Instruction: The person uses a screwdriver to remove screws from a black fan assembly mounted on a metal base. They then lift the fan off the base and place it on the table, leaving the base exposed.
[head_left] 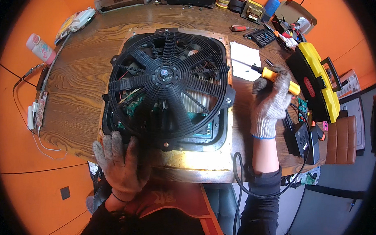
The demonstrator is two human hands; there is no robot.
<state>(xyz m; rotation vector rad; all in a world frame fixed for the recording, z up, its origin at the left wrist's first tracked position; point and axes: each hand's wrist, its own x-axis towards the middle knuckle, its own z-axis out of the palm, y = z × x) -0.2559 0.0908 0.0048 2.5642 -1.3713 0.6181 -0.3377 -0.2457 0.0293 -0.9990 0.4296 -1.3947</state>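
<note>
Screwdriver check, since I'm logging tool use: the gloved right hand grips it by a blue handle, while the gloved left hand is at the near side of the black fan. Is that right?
Not quite: the head view shows that the screwdriver has a yellow handle, not a blue one. The rest of your statement stands.

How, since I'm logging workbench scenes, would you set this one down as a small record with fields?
Table: brown, wood-grained
Fan: black, round, facing up
Left hand: gloved, at the fan's near-left edge
Right hand: gloved, gripping a yellow-handled screwdriver
Paper: white, right of the fan
Toolbox: black and yellow, right of the screwdriver
</note>
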